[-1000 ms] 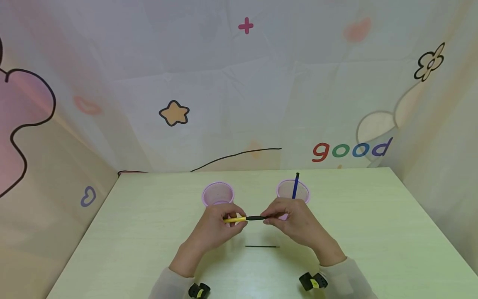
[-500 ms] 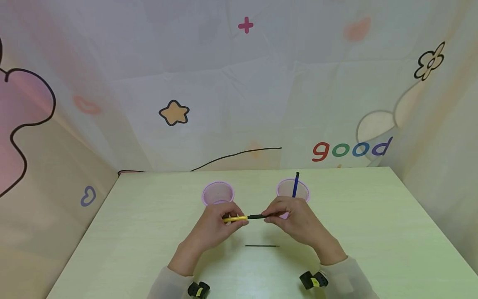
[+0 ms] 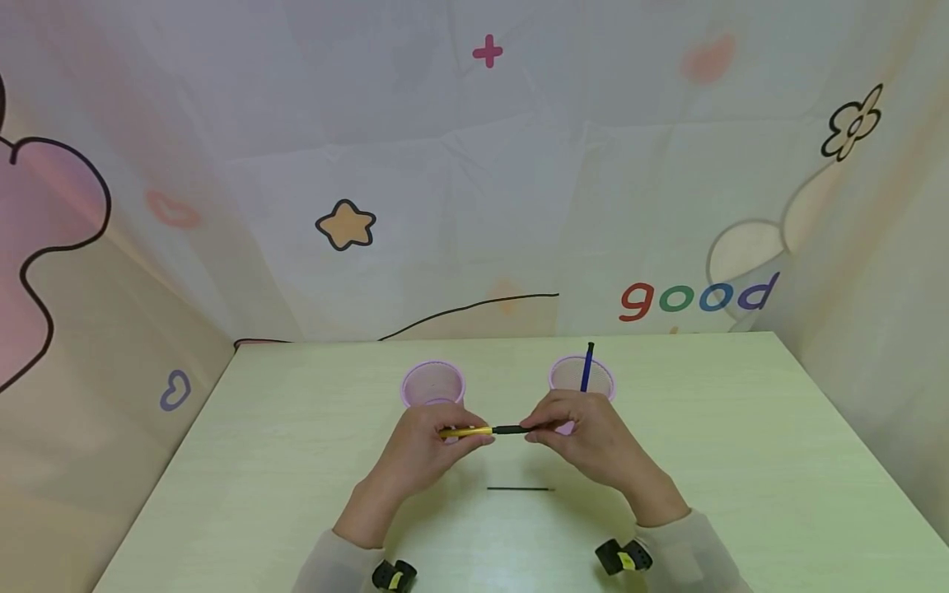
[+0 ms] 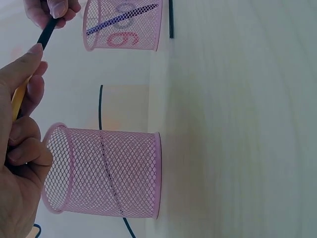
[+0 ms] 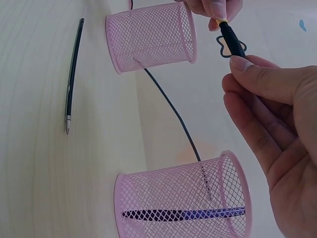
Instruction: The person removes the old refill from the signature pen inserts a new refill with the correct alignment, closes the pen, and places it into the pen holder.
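Between both hands a pen with a yellow barrel [image 3: 470, 431] and a black front section [image 3: 510, 429] lies nearly level above the table. My left hand [image 3: 418, 449] pinches the yellow barrel, its other fingers curled, as the left wrist view shows. My right hand [image 3: 589, 436] pinches the far end of the black section between thumb and fingertips, covering the tip. Below the hands, a thin dark pen refill [image 3: 519, 488] rests on the table. In the right wrist view the refill [image 5: 73, 74] shows its metal point.
Behind the left hand stands a pink mesh pen cup [image 4: 106, 173]. A second pink mesh cup [image 5: 183, 188] stands behind the right hand, with a blue pen [image 3: 587, 371] leaning inside. A printed cloth backdrop [image 3: 445, 165] hangs beyond the table's far edge.
The left thumb and fingers have shifted slightly along and around the yellow barrel. The right hand keeps its pinch almost in place. Refill and cups have not moved.
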Motion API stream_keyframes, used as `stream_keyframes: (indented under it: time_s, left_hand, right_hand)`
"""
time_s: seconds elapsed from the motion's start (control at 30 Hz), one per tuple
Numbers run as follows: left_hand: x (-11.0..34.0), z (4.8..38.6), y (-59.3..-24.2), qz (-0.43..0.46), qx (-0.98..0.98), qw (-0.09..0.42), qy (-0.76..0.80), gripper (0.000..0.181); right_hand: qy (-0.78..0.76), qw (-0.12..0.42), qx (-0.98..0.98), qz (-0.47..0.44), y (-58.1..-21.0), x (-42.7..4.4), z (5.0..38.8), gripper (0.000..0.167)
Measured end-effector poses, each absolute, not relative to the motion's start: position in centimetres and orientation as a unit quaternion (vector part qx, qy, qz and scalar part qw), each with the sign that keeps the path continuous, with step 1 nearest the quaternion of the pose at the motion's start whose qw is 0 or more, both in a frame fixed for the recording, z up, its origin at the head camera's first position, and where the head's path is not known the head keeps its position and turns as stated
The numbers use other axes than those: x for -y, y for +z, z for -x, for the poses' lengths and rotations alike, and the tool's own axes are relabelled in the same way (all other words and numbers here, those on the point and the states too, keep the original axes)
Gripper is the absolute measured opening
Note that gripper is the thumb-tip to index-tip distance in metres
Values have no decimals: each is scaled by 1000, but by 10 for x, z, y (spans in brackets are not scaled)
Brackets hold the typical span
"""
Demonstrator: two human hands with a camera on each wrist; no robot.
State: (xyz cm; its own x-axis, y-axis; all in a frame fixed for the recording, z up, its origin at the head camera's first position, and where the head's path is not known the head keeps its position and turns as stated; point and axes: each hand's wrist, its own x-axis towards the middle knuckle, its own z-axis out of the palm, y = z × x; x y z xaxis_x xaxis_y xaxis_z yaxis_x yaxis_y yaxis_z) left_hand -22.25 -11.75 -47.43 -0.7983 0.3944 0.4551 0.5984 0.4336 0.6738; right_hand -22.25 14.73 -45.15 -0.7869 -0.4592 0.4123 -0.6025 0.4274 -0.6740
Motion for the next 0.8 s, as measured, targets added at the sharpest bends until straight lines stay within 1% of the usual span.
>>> stream_keyframes:
  time_s: [0.33, 0.53, 0.8]
  left_hand:
    - [117, 223, -475, 301, 842, 122, -432, 10]
    - [117, 224, -475, 304, 842, 123, -429, 10]
    - [118, 226, -476, 307, 837, 133, -433, 7]
  right_hand:
    - [444, 87, 832, -321, -452, -147, 224, 21]
    - [446, 96, 827, -329, -454, -147, 225, 24]
    - [443, 90, 833, -320, -454, -146, 226, 20]
